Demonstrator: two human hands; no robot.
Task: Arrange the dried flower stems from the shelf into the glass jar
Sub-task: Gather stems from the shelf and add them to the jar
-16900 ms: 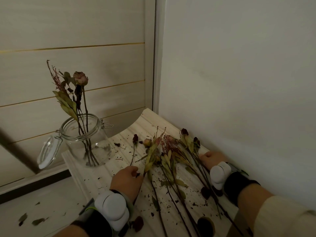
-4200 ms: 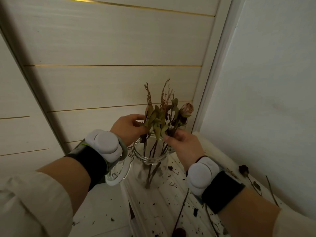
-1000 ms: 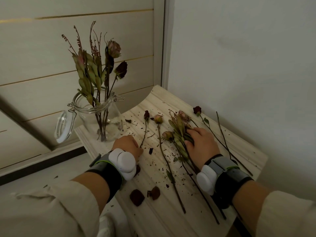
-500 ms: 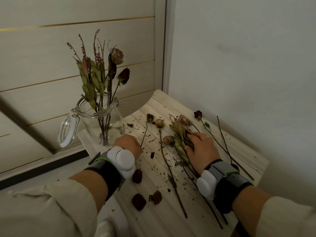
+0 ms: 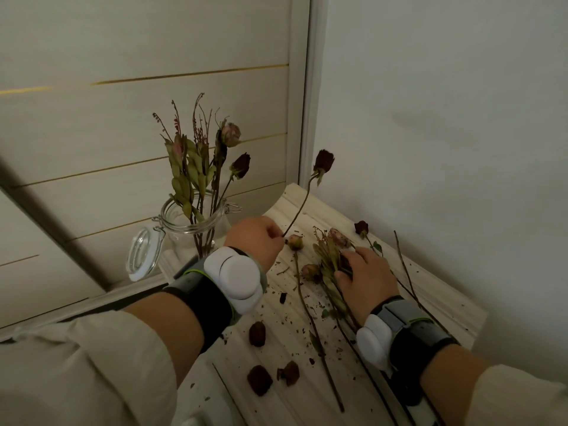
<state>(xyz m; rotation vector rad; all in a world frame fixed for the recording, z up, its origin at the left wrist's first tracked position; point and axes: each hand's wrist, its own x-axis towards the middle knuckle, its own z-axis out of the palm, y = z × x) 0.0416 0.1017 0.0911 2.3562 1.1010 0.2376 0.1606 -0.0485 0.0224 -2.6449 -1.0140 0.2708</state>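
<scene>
The left hand sits at the centre of the frame, its thumb and fingertips pinching the bottom end of a thin dried stem with a dark red rose head. The stem rises clear of the pale wooden shelf and tilts toward the upper right. Just left of that hand stands the clear glass jar on the shelf's left end. Its hinged glass lid hangs open down its left side. The jar holds several upright stems: green leafy sprigs, thin reddish sprays, 1 pale pink rosebud and 1 dark bud. The right hand, right of centre, lies palm down on a bunch of dried green leafy stems lying on the shelf. Its fingers bend over the bunch with the thumb against its left side, closing on it. More loose stems lie on the shelf: a long stem with a tan bud just below the left fingertips, a dark rose near the white wall, and a bare twig to its right. 3 brown fallen petals and crumbs lie toward the lower centre. Each wrist wears a black band with a white puck.
</scene>
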